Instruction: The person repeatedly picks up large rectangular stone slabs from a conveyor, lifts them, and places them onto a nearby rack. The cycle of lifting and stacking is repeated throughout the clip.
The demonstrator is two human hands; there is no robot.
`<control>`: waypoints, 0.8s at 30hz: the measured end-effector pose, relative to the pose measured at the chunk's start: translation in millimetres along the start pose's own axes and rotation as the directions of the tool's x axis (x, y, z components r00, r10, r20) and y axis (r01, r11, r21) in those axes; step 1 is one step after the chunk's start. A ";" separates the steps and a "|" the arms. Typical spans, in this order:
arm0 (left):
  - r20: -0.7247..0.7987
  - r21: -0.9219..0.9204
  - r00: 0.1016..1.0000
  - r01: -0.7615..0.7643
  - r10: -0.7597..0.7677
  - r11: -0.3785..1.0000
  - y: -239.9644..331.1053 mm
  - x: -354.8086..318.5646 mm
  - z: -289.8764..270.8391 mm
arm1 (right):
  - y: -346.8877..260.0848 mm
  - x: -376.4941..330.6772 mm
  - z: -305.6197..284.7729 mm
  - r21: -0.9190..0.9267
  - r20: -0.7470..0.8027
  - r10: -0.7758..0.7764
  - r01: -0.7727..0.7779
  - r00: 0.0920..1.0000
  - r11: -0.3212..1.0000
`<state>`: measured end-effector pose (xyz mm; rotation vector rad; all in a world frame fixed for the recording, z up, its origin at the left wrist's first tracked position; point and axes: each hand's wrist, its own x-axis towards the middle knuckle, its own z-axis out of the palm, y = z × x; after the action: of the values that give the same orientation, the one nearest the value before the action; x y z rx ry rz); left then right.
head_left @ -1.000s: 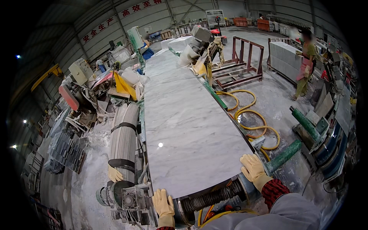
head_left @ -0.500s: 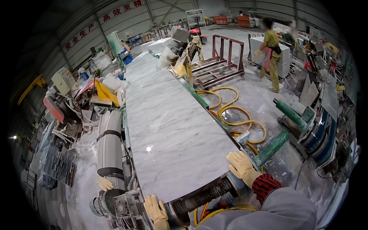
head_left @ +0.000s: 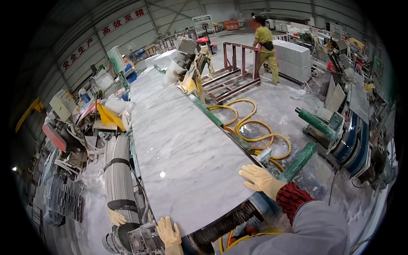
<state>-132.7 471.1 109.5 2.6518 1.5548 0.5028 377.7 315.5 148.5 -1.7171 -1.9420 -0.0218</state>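
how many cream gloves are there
3. One cream work glove is on the left hand, one on the right hand, both at near corners of the veined white stone slab; the third glove is by the strapped grey ribbed bundle. Others may be hidden.

Pale ribbed walls (head_left: pixel 123 39) rise at the back — red characters (head_left: pixel 124 19) strung across them! The grey floor (head_left: pixel 282 102) glistens in patches, a maroon metal frame (head_left: pixel 241 46) standing on it; an orange container (head_left: pixel 231 25) sits far off — and out left, one small white light (head_left: pixel 14 168) glows.
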 end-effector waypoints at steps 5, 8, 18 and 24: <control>0.050 0.084 0.994 0.098 -0.102 0.992 6.2 43.6 24.1 | 26.0 8.5 25.8 -0.151 -0.086 -0.013 0.000 0.996 0.989; 0.101 0.128 0.981 0.150 -0.163 0.980 0.2 52.4 30.3 | 28.5 24.3 23.6 -0.149 0.043 0.018 -0.012 0.999 0.989; 0.068 0.091 0.991 0.111 -0.118 0.990 -8.3 79.5 36.0 | 41.0 26.2 23.1 -0.127 0.001 -0.029 0.029 1.000 0.991; 0.055 0.094 0.992 0.105 -0.111 0.990 -6.4 76.2 27.9 | 36.0 27.0 22.7 -0.137 -0.016 -0.034 0.032 0.999 0.990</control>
<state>-95.8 543.3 101.7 2.6016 1.7318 0.3527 401.3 355.1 127.9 -1.7649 -1.9963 -0.1860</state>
